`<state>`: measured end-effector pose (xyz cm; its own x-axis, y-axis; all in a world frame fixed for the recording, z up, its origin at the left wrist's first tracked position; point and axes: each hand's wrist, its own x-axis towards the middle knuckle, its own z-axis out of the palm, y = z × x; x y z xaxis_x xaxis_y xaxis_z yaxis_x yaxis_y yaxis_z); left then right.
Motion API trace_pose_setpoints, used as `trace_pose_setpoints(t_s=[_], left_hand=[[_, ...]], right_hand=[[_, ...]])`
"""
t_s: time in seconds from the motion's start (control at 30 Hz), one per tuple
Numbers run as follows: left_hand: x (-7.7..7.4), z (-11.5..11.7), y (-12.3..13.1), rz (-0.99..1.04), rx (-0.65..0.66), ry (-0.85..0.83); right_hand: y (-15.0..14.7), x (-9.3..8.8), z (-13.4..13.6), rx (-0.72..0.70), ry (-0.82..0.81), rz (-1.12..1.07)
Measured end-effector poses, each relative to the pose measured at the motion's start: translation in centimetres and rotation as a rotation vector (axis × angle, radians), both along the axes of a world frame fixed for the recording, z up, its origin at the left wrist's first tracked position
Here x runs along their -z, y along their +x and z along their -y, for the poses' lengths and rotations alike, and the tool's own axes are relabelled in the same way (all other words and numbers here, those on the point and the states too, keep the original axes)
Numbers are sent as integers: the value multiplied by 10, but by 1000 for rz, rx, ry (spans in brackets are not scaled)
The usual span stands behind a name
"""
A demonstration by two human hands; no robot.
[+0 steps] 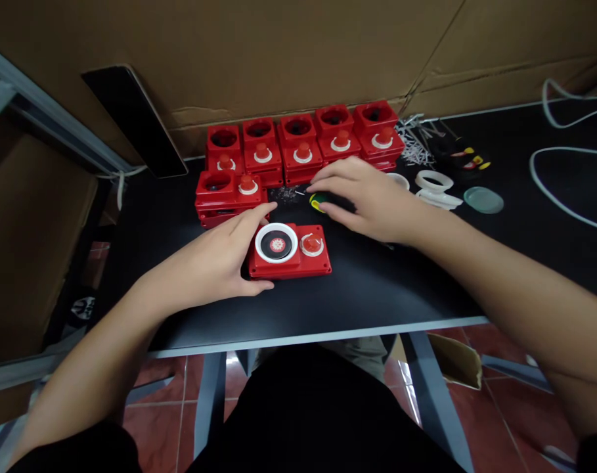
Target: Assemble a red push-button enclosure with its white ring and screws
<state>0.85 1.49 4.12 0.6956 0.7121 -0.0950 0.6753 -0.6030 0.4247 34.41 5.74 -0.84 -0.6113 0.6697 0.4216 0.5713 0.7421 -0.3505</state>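
My left hand (217, 263) is wrapped round the left end of a red plastic housing (291, 268), thumb in front and fingers behind. The housing lies flat and carries a white ring (257, 253) around a black disc with a red-and-white label. A small red dome (312, 244) on a white collar sits at its right end. Behind it, my right hand (362, 197) closes over a screwdriver (317, 202) with a green-and-yellow handle. The screwdriver's thin shaft points left, and my palm hides part of the handle.
Several similar red housings (301, 148) line the back by the cardboard wall, with more stacked at left (217, 190). Screws (415, 141), hand tools (468, 157), white rings (433, 180) and a translucent disc (483, 200) lie right. A dark tablet-like panel (135, 121) leans back left.
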Motion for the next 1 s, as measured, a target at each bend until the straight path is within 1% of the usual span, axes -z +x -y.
trace_pose_setpoints(t_s=[0.07,0.17,0.33,0.5,0.67,0.87,1.0], left_hand=[[1,-1,0,0,4,1],[2,-2,1,5,11,-2],[0,-2,0,3,7,-5],[-4,-5,-11,-16,35,3],[-6,-11,-21,-29,23,-7],[-19,-9,-34,-91,9,-46],[-27,-6,-33,-131,17,-39]], right_hand=[[-6,8,-2,-39,-18,67],[-14,14,-2,-45,-33,144],[-20,17,-2,-37,-8,160],[-26,20,-4,14,35,189],[-31,23,-5,30,74,213],[-29,25,-7,22,105,176],[-29,25,-8,14,114,203]])
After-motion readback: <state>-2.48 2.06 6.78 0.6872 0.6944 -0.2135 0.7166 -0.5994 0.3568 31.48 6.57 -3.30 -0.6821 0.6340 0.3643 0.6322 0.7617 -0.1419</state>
